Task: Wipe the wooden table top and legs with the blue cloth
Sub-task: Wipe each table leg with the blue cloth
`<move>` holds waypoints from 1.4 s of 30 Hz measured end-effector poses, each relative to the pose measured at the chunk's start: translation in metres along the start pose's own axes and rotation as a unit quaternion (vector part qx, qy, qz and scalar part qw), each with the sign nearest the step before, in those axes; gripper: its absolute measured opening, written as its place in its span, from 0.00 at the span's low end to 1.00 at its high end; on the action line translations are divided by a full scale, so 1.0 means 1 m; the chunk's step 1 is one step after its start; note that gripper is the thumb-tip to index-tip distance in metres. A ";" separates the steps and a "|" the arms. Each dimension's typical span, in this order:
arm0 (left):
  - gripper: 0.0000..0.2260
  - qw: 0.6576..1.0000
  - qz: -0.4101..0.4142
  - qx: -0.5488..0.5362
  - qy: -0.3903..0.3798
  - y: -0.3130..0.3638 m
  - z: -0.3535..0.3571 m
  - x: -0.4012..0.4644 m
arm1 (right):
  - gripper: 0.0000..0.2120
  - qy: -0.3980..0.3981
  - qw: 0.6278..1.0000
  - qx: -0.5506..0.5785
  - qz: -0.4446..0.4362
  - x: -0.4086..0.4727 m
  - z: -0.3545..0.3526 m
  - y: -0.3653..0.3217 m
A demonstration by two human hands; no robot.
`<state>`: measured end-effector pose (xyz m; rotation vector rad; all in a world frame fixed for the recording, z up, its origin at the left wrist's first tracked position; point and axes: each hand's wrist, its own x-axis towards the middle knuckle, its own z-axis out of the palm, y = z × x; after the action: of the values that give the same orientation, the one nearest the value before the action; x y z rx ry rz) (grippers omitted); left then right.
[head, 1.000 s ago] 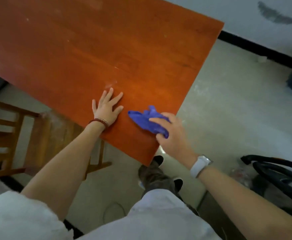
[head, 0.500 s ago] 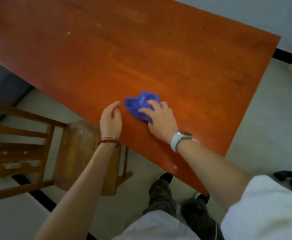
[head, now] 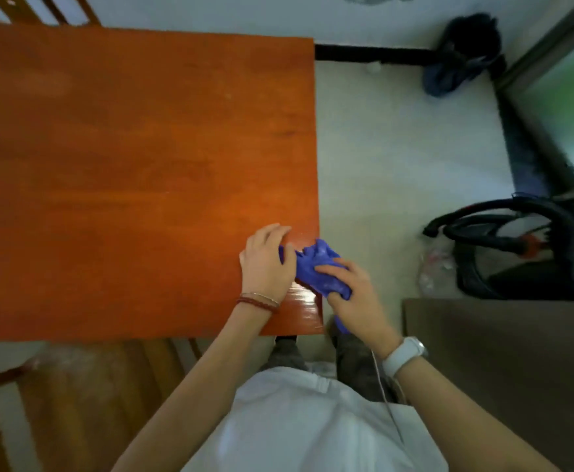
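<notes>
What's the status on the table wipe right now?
Right hand grips the blue cloth at the table corner. Left hand touches the cloth. Nothing in the way.

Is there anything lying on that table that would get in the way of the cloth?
Nothing visible does. The right hand grips the blue cloth at the wooden table's near right corner, the left hand touching it, and no object lies on the top.
</notes>
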<state>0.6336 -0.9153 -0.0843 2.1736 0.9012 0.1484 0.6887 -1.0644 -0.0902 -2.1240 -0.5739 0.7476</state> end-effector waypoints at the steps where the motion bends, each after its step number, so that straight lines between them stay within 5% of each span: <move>1: 0.16 1.000 0.014 0.004 -0.013 0.011 0.011 0.000 | 0.21 0.026 0.999 0.008 0.024 -0.003 -0.010 0.007; 7: 0.14 0.990 0.063 0.041 -0.119 0.072 0.060 0.016 | 0.20 0.149 0.982 0.050 0.107 -0.011 -0.073 0.039; 12: 0.14 0.988 0.084 0.042 -0.125 0.103 0.098 0.055 | 0.21 0.161 0.976 0.054 0.138 0.027 -0.115 0.063; 23: 0.16 0.986 -0.146 -0.001 -0.083 0.154 0.205 0.146 | 0.21 0.076 0.986 0.059 0.134 0.195 -0.228 0.146; 36: 0.15 0.946 -0.314 -0.076 0.044 0.124 0.234 0.249 | 0.22 -0.030 0.993 0.078 0.088 0.347 -0.195 0.138; 42: 0.18 0.900 -0.340 -0.168 0.216 0.048 0.264 0.311 | 0.22 -0.085 0.984 0.145 -0.055 0.421 -0.108 0.143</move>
<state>0.9884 -0.8973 -0.2892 1.4206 1.6979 0.4146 1.0867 -0.9462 -0.2828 -1.7586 -0.6252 0.8974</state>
